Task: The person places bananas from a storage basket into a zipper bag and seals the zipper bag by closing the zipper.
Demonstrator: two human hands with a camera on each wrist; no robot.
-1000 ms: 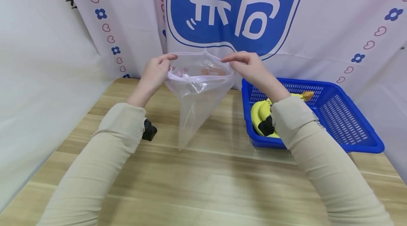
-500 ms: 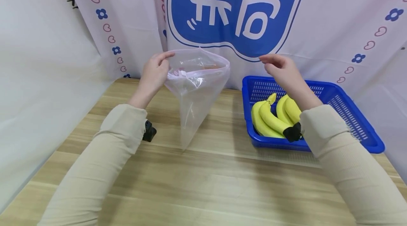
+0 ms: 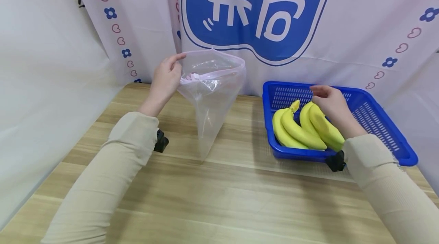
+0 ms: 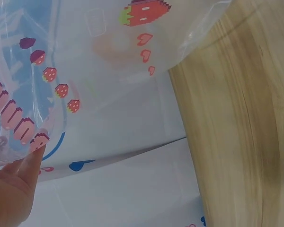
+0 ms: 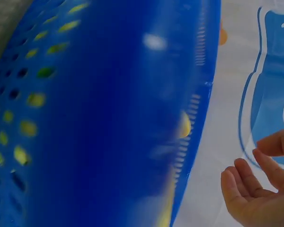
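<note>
A clear plastic zip bag (image 3: 217, 95) with a pale pink rim hangs with its mouth spread wide. My left hand (image 3: 166, 78) pinches the rim at its left side. Strawberry and heart prints on the bag (image 4: 146, 14) show in the left wrist view. Over the blue basket (image 3: 374, 122) hovers my right hand (image 3: 330, 105), its fingers loosely bent and holding nothing. Below that hand, yellow bananas (image 3: 298, 131) lie in the basket. In the right wrist view the basket wall (image 5: 99, 118) fills much of the picture, and the right hand (image 5: 260, 184) is apart from it.
The wooden table (image 3: 219, 198) stretches under the bag and basket. A white curtain (image 3: 147, 15) with a blue printed panel hangs behind the table's far edge. More white cloth (image 3: 44, 65) covers the left side.
My right hand has let go of the bag's rim and moved right and down over the basket. The left hand still holds the bag, whose right side has drawn in slightly.
</note>
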